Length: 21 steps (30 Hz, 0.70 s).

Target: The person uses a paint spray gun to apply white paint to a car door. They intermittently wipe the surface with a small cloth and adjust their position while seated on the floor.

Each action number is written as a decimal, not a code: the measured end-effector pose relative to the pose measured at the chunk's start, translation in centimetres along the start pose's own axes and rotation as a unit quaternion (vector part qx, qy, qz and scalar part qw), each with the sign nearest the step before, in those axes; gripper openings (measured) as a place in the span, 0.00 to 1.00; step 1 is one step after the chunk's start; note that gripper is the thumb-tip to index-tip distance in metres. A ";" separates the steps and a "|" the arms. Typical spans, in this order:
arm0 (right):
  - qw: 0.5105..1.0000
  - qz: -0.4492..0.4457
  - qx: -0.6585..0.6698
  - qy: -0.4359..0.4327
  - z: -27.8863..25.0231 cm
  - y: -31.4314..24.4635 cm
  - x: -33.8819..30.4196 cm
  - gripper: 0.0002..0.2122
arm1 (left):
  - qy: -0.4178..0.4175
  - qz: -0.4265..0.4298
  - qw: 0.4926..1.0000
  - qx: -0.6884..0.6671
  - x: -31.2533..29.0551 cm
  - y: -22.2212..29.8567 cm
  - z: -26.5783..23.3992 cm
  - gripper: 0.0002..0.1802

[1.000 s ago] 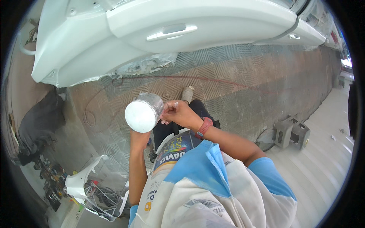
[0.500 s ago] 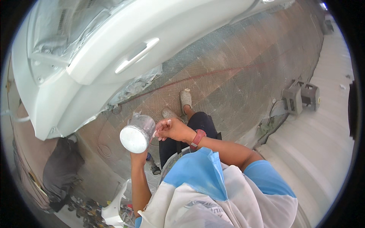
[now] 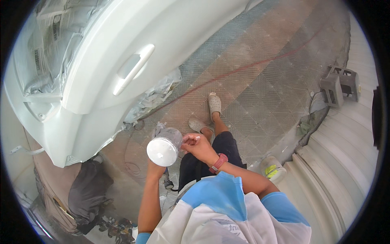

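Note:
A spray gun (image 3: 159, 129) with a cylindrical cup (image 3: 174, 137) on top is in front of my body. The cup's round white lid (image 3: 162, 152) faces up at me. My left hand (image 3: 156, 168) is under the cup, its fingers mostly hidden, wrapped around the gun's handle. At the cup's right side is my right hand (image 3: 198, 147), with bent fingers pinched together against the gun. What those fingertips grip is hidden. White smudges mark the right fingers, and a red watch (image 3: 219, 162) is on that wrist.
A white car body (image 3: 93, 77) with a door handle (image 3: 136, 67) curves along the left, its window masked with paper. A red hose (image 3: 239, 67) crosses the grated floor (image 3: 252, 97). Grey plastic stands (image 3: 341, 85) and a bucket (image 3: 272, 168) are at right; dark cloth (image 3: 87, 187) hangs at lower left.
The view has shifted, bringing the bucket at right into sight. Both hands and the spray gun appear slightly further right and lower. My right hand remains against the gun's side.

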State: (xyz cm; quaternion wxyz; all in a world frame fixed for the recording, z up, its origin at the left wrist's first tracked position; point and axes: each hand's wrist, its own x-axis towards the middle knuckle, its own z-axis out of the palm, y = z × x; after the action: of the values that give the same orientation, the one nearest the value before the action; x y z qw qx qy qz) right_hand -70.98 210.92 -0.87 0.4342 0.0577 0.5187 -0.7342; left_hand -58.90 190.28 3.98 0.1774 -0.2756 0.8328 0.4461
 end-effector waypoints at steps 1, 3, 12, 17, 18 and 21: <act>0.998 -0.055 -0.025 0.037 -0.3 -0.3 0.6 0.04 | -0.006 0.004 1.000 0.024 0.3 0.0 0.0 0.25; 0.988 -0.095 -0.042 0.112 -1.5 -1.9 1.9 0.06 | -0.017 -0.021 0.999 0.040 0.7 0.3 -0.1 0.25; 0.896 -0.307 -0.116 0.298 -7.1 -19.3 11.7 0.07 | 0.021 -0.087 0.995 0.049 0.4 0.3 0.5 0.26; 0.858 -0.393 -0.123 0.306 -6.6 -26.3 16.1 0.06 | 0.043 -0.152 0.987 -0.044 -0.2 0.1 1.6 0.25; 0.847 -0.418 -0.130 0.301 -6.4 -27.3 16.8 0.06 | 0.037 -0.155 0.986 -0.040 -0.3 0.4 1.7 0.25; 0.842 -0.433 -0.167 0.276 -6.4 -29.5 18.5 0.05 | 0.020 -0.181 0.982 -0.046 -0.8 1.7 1.9 0.24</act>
State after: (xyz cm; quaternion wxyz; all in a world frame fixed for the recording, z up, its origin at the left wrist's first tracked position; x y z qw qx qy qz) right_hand -105.30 207.92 7.38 -0.0855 -0.0459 0.7040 -0.7035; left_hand -59.25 192.85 4.44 0.2252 -0.4385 0.7510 0.4392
